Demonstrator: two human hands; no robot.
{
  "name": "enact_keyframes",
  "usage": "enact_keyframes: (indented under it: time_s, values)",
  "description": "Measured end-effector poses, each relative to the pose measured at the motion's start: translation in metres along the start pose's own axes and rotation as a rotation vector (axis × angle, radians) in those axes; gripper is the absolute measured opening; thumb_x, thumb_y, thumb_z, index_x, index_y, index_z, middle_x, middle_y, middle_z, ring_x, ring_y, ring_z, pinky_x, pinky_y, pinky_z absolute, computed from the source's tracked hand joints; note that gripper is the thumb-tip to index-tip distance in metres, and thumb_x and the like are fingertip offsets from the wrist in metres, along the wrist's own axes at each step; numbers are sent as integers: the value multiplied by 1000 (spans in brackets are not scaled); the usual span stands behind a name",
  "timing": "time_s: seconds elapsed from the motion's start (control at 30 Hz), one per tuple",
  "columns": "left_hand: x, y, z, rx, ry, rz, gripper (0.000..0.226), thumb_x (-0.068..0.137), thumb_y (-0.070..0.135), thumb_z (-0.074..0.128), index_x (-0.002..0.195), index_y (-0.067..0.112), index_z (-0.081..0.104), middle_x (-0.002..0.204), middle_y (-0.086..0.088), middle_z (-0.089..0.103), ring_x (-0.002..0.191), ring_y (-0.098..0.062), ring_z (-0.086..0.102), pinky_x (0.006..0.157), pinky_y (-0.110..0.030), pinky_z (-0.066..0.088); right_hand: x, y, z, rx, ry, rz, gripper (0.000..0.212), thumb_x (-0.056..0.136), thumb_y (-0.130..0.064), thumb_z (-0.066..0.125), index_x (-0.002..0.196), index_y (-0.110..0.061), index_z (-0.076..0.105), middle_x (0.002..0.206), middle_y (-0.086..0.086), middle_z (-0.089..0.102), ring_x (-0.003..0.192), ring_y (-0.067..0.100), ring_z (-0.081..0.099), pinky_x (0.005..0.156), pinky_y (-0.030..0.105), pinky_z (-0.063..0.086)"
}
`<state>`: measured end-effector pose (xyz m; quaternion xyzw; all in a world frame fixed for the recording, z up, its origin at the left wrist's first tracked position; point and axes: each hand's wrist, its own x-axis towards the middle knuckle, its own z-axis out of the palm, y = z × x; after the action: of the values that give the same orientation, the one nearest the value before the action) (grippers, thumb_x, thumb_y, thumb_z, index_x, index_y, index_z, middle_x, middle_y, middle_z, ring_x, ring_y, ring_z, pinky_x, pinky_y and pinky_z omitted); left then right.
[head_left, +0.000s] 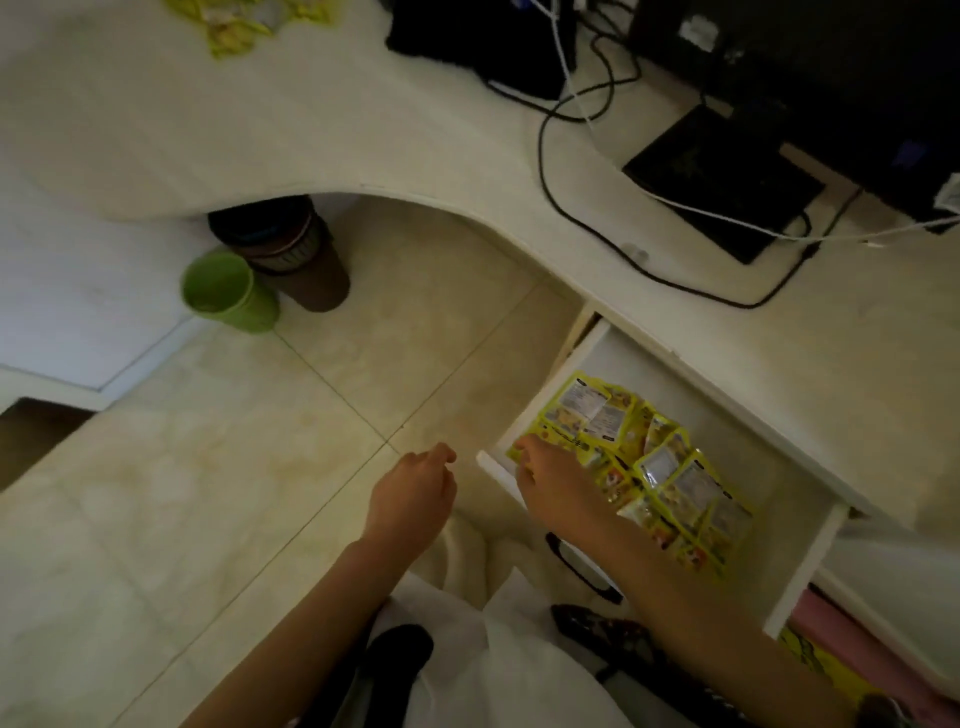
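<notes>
A pale tiled floor (260, 493) runs under a curved white counter (363, 130), and below its right edge a white drawer (563, 371) stands pulled out. The yellow packets (670, 467) lie in a loose heap across the drawer's bottom. Your right grip (556, 483) is in the drawer's near left corner, its fingers bent down onto the packets there; whether they have pinched one you cannot tell from here. Your left grip (415, 488) hangs over the floor just left of the drawer, loosely curled and holding nothing. A green cup (228, 291) and a brown bin (306, 265) stand on the floor under the counter's curve. A black cable (587, 218) trails over the counter near a flat black device (727, 182).
</notes>
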<state>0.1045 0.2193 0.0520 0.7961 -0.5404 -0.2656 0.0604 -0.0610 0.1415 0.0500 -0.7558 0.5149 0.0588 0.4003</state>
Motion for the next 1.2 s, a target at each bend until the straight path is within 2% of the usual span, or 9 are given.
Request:
enact_keyframes:
  time_s: [0.1, 0.2, 0.3, 0.5, 0.67, 1.0, 1.2]
  values:
    - [-1, -29, -16, -1, 56, -64, 29, 98, 22, 41, 123, 21, 55, 106, 0, 67, 91, -16, 62, 73, -27, 51, 22, -33, 9, -62, -68, -69, 34, 97, -22, 43, 130, -14, 46, 129, 8, 58, 117, 26, 54, 93, 40, 48]
    - [3, -64, -32, -30, 88, -141, 30, 98, 21, 40, 124, 21, 55, 108, -1, 67, 95, -17, 61, 76, -30, 53, 45, -70, 18, -113, -108, -130, 35, 98, -20, 40, 132, -13, 45, 131, 8, 55, 117, 25, 53, 94, 38, 47]
    - [13, -102, -54, -45, 101, -190, 30, 97, 21, 40, 124, 21, 55, 109, -1, 68, 96, -17, 61, 76, -32, 53, 69, -109, 24, -142, -103, -161, 35, 99, -22, 36, 130, -11, 47, 129, 9, 57, 114, 25, 55, 92, 35, 47]
    - [43, -176, -109, -43, 186, -226, 28, 97, 22, 43, 122, 19, 56, 105, -1, 68, 93, -18, 61, 74, -31, 53, 119, -186, 37, -147, -88, -181, 35, 99, -26, 34, 128, -11, 48, 123, 10, 58, 107, 23, 56, 89, 37, 49]
    - [74, -226, -150, -41, 220, -228, 28, 96, 23, 45, 120, 19, 57, 105, -1, 69, 93, -19, 62, 74, -34, 55, 158, -239, 42, -171, -74, -195, 37, 100, -28, 34, 133, -14, 45, 125, 6, 57, 106, 20, 55, 82, 29, 45]
    - [174, -269, -221, -55, 303, -247, 27, 95, 25, 46, 119, 20, 57, 104, 0, 68, 95, -19, 61, 73, -32, 51, 270, -321, -1, -177, 24, -271, 40, 97, -29, 40, 134, -14, 47, 125, 8, 60, 111, 23, 57, 94, 38, 48]
    - [259, -271, -263, -78, 355, -284, 27, 95, 26, 47, 119, 19, 58, 104, -2, 67, 96, -21, 61, 75, -31, 48, 356, -356, -43, -183, 40, -329, 35, 97, -24, 45, 129, -10, 50, 121, 12, 61, 110, 26, 58, 91, 34, 46]
